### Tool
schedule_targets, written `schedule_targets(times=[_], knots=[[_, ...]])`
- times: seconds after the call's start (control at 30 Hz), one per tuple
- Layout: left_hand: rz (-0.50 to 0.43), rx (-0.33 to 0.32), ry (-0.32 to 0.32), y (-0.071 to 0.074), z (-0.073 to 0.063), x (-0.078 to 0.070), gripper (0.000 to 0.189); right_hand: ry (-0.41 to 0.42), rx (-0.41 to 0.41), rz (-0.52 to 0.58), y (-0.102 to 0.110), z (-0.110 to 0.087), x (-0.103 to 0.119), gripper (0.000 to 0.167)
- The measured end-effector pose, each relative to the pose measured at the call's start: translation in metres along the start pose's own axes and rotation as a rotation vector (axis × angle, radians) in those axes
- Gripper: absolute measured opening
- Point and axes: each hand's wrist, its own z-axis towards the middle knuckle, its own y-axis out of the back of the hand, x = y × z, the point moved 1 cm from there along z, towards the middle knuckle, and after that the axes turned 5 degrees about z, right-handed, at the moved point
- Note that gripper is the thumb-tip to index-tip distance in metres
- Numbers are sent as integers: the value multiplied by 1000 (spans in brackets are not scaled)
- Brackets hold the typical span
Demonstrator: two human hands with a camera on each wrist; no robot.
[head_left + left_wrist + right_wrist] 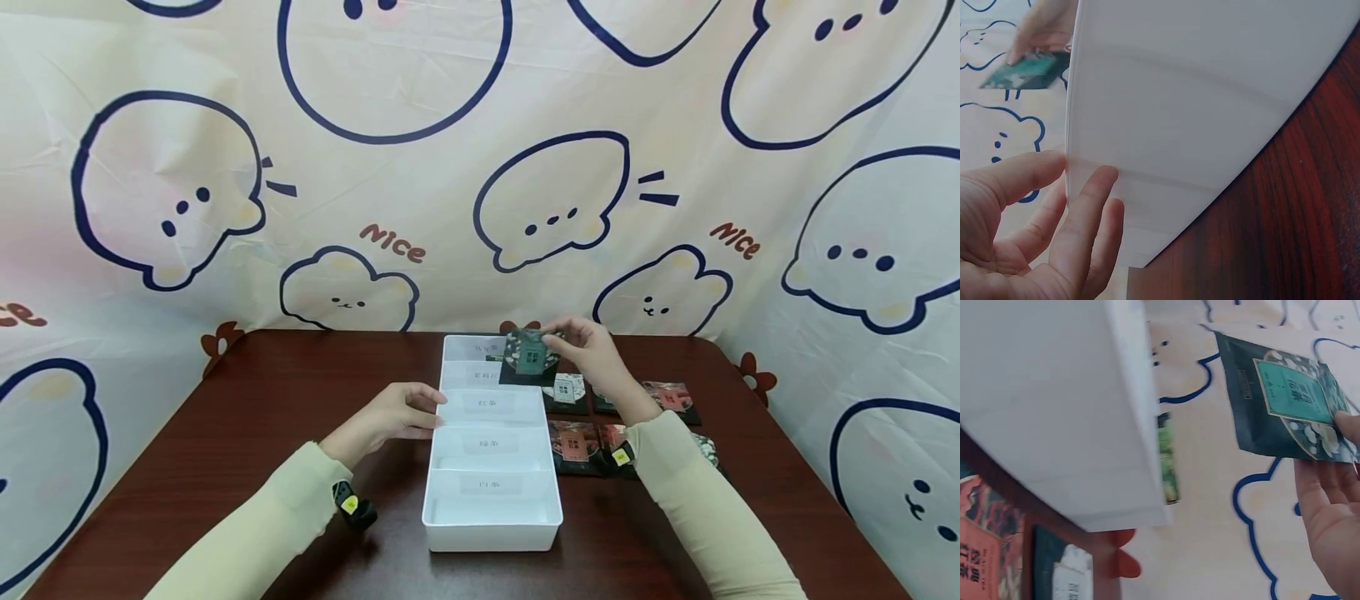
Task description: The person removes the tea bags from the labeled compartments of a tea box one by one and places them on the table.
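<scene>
A long white plastic box point(491, 537) with labelled compartments stands on the table. My left hand point(401, 410) is at its left side, fingertips at the rim and against the outer wall, as the left wrist view shows. My right hand point(592, 354) pinches a dark green tea packet point(528, 357) with a teal label, held up over the far right corner of the box. In the right wrist view the thumb lies on the packet's front and the fingers are behind it. A thin green edge of another packet point(1168, 459) pokes above the box's far end.
Right of the box several tea packets lie in two rows, among them a red-labelled packet point(574, 444), a white-labelled packet point(565, 392) and another red one point(671, 398). My right forearm passes over part of them. Behind the dark wooden table point(300, 383) hangs a cartoon-printed cloth point(420, 192).
</scene>
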Motion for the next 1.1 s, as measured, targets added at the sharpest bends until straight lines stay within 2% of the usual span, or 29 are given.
schedule_targets(times=[0.2,0.4,0.77,1.1], knots=[[-1,3,-2,0,1,0,35,44,-91,77,16,-14,15,19],[4,2,-1,0,1,0,35,61,-128,34,30,-35,20,20],[9,3,1,0,1,0,35,-24,-136,-15,47,-78,11,19],[-1,6,-1,0,1,0,34,-158,-71,-68,52,-109,-12,28]])
